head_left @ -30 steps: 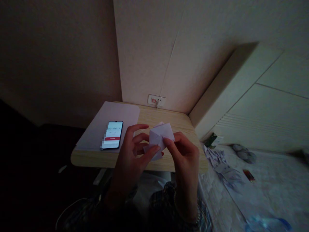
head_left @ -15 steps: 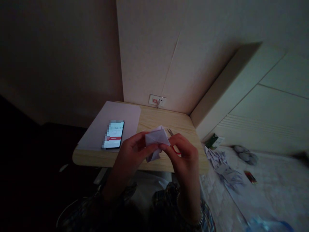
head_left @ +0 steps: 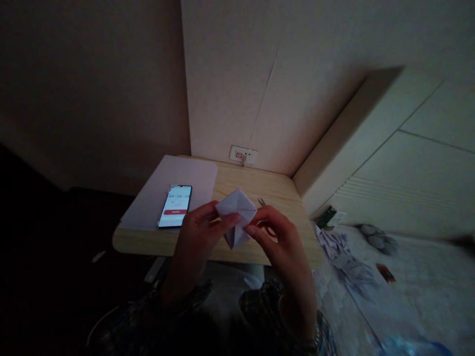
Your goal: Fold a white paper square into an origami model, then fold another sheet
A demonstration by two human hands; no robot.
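Both hands hold a folded white paper [head_left: 237,207] in the air, just above the near edge of the counter [head_left: 274,190]. The left hand [head_left: 193,242] grips the paper's left side: its thumb lies across the front near the middle fold and its fingers curl behind. The right hand [head_left: 282,247] pinches the right side between thumb and forefinger, and its other fingers are bent beneath. The two thumbs almost meet on the paper. The paper has a diamond shape, with a broad upper face creased down the middle and a smaller point hanging below the thumbs.

On the counter behind the right hand lie scissors [head_left: 262,202]. Their metal tips point towards the wall, and the hand's fingers partly hide the red handle. To the left a phone [head_left: 175,213] lies face up with its screen lit, showing a red bar. It rests on a flat white sheet [head_left: 178,175] that covers the left part of the counter. A socket [head_left: 242,155] sits in the wall [head_left: 230,89] just above the counter's far edge.

To the right of the counter is a bed [head_left: 419,282]. A heap of white scraps [head_left: 347,264] lies on it near the counter's corner, with a small green packet [head_left: 328,217] just beyond them. Plaid sleeves show at both wrists. The room is dim.
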